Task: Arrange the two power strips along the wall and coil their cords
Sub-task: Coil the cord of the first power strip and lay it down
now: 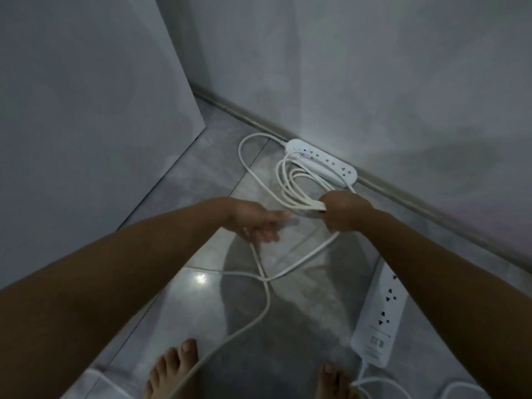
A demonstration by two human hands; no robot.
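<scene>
A white power strip (322, 162) lies flat on the floor against the wall's skirting. Its white cord (290, 180) is gathered in several loops in front of it. My right hand (342, 210) grips the bunched loops at their near end. My left hand (259, 223) is just left of it, fingers extended and blurred, with a strand of the cord running through it and down to the floor. A second white power strip (380, 315) lies at the lower right, partly hidden under my right forearm, away from the wall. Its cord (371, 381) trails off the bottom edge.
Glossy grey floor tiles (178, 197) run up to a white wall (374, 67) with a grey skirting (431, 208). A tall white panel (86, 110) stands at the left. My bare feet (172, 370) are at the bottom, with loose cord (244, 326) between them.
</scene>
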